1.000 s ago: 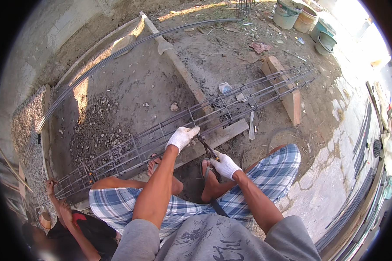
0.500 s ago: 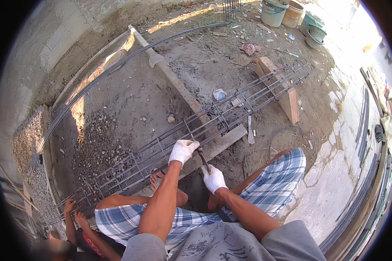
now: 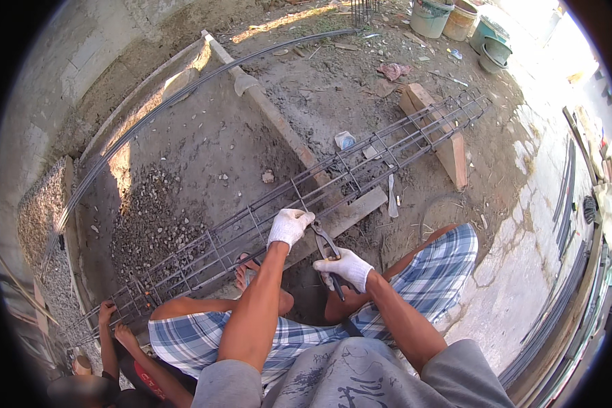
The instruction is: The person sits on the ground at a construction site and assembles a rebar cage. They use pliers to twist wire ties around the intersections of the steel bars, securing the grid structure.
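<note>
**Site note: tying work on the rebar cage**

I sit at the rebar cage (image 3: 299,204), which lies long and low across the dirt, its far end propped on a wooden block (image 3: 442,136) so the bars stay off the ground. A timber plank (image 3: 350,214) lies under the cage just beyond my hands, likely for the same reason.

My left hand (image 3: 290,226), in a white glove, is closed over the near top bar of the cage, apparently to steady it at a stirrup. My right hand (image 3: 347,267), also gloved, is wrapped around the handles of a pair of pincers (image 3: 328,246), whose head points up toward the cage beside my left hand. Whether the pincers grip wire I cannot tell.

At the cage's near-left end, another person's hands (image 3: 115,325) rest on the bars, seemingly holding that end still. Buckets (image 3: 449,17) stand well beyond the cage's far end. A gravel heap (image 3: 149,224) lies beyond the cage.
</note>
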A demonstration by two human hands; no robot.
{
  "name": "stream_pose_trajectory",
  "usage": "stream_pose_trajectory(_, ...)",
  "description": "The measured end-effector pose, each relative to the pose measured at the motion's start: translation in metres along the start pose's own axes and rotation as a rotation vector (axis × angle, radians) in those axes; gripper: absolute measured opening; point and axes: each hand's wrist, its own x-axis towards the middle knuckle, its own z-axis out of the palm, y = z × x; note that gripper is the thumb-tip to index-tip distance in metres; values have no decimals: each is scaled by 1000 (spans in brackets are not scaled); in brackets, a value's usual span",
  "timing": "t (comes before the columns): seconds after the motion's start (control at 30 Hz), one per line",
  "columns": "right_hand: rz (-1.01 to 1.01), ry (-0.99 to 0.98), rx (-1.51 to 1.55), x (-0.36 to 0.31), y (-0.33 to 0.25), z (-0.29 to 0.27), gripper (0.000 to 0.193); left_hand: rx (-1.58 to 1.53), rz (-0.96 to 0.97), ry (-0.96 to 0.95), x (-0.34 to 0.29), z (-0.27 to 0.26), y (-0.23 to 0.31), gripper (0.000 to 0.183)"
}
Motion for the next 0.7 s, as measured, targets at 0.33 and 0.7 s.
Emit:
stream_pose_trajectory(0.33,-369,732,-1381,-40,-12,10,61,-111,-142,-54,-10,-12,10,44)
stream_pose_trajectory(0.7,11,-2,25,-21,13,-20,34,-156,-151,-84,-4,-6,13,47)
